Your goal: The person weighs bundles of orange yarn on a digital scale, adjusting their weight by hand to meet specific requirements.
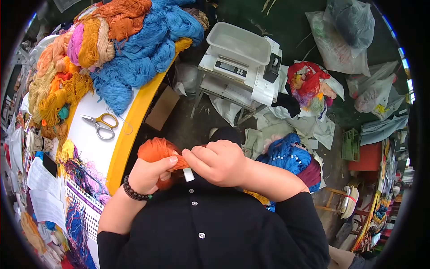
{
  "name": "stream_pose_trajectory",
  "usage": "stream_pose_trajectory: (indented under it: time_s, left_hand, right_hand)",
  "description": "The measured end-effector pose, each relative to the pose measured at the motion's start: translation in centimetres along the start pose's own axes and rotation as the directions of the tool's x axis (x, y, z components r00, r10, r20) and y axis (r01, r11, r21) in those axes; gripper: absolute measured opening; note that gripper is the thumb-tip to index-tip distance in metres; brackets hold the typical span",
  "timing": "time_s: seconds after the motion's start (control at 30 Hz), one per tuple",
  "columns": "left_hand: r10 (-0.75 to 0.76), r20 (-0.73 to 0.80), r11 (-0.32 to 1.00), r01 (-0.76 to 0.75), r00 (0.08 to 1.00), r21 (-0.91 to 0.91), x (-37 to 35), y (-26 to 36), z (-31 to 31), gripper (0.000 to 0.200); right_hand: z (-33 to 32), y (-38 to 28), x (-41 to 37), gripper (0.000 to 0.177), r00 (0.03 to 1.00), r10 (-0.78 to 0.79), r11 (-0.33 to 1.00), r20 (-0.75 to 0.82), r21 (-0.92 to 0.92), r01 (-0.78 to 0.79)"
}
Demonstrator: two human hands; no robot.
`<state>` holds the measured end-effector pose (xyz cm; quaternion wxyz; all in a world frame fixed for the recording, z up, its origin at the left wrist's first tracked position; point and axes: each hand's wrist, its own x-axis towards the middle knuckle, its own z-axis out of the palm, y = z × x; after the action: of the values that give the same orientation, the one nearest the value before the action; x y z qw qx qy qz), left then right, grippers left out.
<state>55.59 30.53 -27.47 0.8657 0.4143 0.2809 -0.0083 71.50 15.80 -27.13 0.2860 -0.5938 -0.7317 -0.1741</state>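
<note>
An orange skein of yarn (154,149) is held up in front of my chest, with a small white tag (188,175) hanging from it. My left hand (150,172) is wrapped round the skein, its thumb lying across the strands. Close beside it, my right hand (219,162) is closed, its fingers pinching the skein's right end near the tag. The fingertips of the right hand are partly hidden. To the left, scissors (104,125) with one yellow and one grey handle lie on the white tabletop (92,150) with its yellow edge.
Blue yarn (152,45) and orange and yellow skeins (58,98) are heaped on the table. A scale with a tray (239,42) stands on a small metal stand ahead. Bags (345,36) and yarn bundles (286,154) lie on the floor at right. Papers and a phone (50,165) rest at left.
</note>
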Motion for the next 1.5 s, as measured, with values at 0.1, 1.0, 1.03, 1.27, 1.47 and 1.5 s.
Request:
stream_pose_trajectory:
  time_s: [0.1, 1.0, 1.03, 1.27, 1.47, 1.5]
  left_hand:
    - [0.399, -0.086, 0.866, -0.344, 0.913, 0.363, -0.4, -1.1, 0.2, 0.010]
    - [0.671, 0.090, 0.535, -0.564, 0.736, 0.628, 0.6, -3.0, 0.5, 0.014]
    - [0.666, 0.090, 0.539, -0.562, 0.740, 0.628, 0.6, -2.8, 0.3, 0.014]
    - [0.524, 0.129, 0.596, -0.471, 0.842, 0.650, 1.7, -1.9, -0.2, 0.013]
    - [0.430, 0.030, 0.806, -0.399, 0.902, 0.437, 2.7, -1.9, 0.0, 0.013]
    - [0.573, 0.082, 0.634, -0.504, 0.816, 0.587, 3.1, -2.4, 0.1, 0.014]
  right_hand:
    - [1.0, -0.6, 0.0, 0.030, 0.980, 0.160, 0.970, -0.115, 0.201, -0.135]
    - [3.1, -3.0, -1.2, 0.013, 0.537, 0.705, -0.242, 0.462, 0.870, -0.430]
    - [3.2, -3.0, -1.2, 0.014, 0.533, 0.687, -0.301, 0.495, 0.861, -0.411]
    - [1.9, -1.5, -0.8, 0.007, 0.713, 0.642, 0.484, 0.281, 0.573, -0.661]
    - [3.8, -0.8, -1.6, 0.007, 0.649, 0.711, 0.276, 0.271, 0.741, -0.612]
    - [4.0, -0.3, -1.8, 0.010, 0.573, 0.721, 0.069, 0.391, 0.781, -0.621]
